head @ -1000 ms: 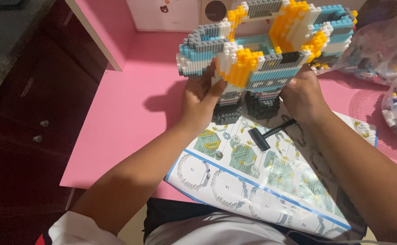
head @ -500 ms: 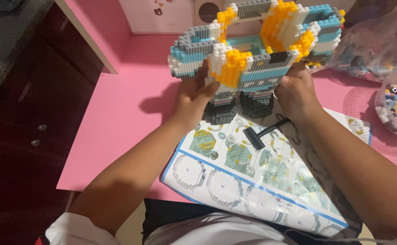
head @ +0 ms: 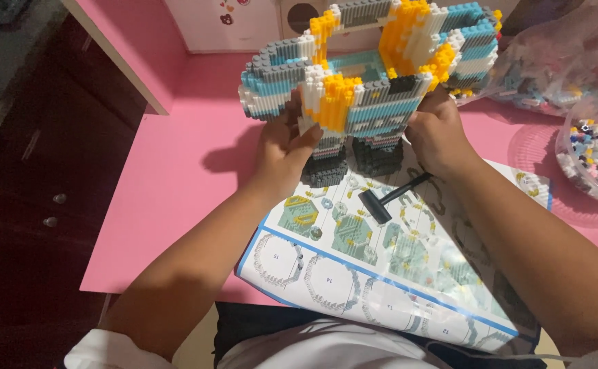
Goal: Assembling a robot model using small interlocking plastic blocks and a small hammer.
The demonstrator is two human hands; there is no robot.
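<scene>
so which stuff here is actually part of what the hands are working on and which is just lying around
In use:
- block model, gripped by left hand and right hand
- instruction sheet under it

Lying about:
- small black hammer on the sheet
- clear tub of loose bricks at right
- plastic bag of bricks behind it

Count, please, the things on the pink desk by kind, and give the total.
Brick model, held by left hand and right hand: 1
Small black hammer: 1
Instruction sheet: 1
Bowl of loose bricks: 1
Clear bag of bricks: 1
Total: 5
</scene>
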